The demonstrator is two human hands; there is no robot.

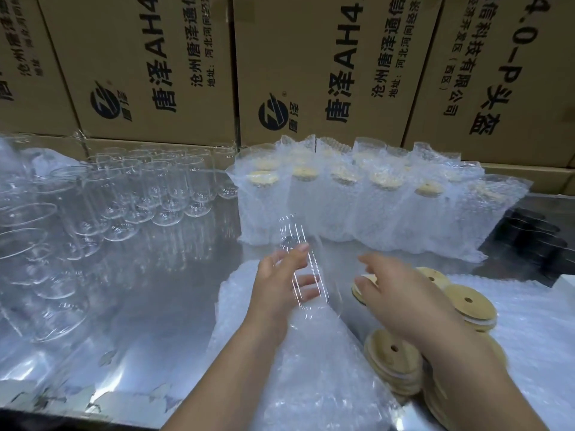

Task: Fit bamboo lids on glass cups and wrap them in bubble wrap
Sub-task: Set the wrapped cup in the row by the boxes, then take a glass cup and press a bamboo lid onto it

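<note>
My left hand [280, 284] grips a clear glass cup [306, 269] that lies tilted above the bubble wrap sheet [311, 374], its base pointing away from me and its open mouth toward my right hand. Close to that mouth, my right hand [401, 300] holds a round bamboo lid [362, 289] between thumb and fingers, and most of the lid is hidden under the hand. Both hands are blurred. Loose bamboo lids with a centre hole lie in piles [392, 362] [473, 303] beneath and beside my right wrist.
Several bare glass cups [140, 188] stand at the left on the shiny metal table [140, 306]. A row of lidded cups wrapped in bubble wrap [357, 209] stands behind the hands. Black objects [535, 241] sit at the right. Cardboard boxes [155, 66] wall the back.
</note>
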